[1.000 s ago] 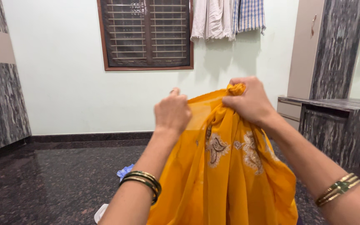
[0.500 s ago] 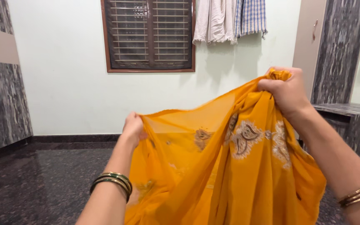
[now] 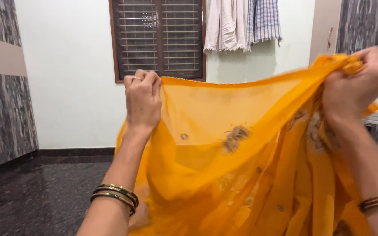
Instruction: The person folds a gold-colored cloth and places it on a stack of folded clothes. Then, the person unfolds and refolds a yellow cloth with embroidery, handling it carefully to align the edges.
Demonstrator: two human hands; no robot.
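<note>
- The orange cloth (image 3: pixel 241 175) is the biggest thing in view: a thin, partly see-through sheet with small embroidered motifs, held up in front of the wall and window (image 3: pixel 160 39), its top edge stretched between both hands and the rest hanging in loose folds toward the dark floor (image 3: pixel 36 196).
- It looks light, soft and floppy, likely a little slippery; it would sag wherever it is not held. The top hem and corners seem the safest places to take hold, away from the embroidery, which could snag.
- Pale and checked clothes (image 3: pixel 241 22) hang high on the wall behind, well apart from the cloth.
- The right hand (image 3: pixel 355 87) is closed around a bunched-up part of the top edge, blurred.
- The left hand (image 3: pixel 143 100) pinches the top hem, fingers curled shut on it.
- Bangles (image 3: pixel 114 196) sit on the left wrist.
</note>
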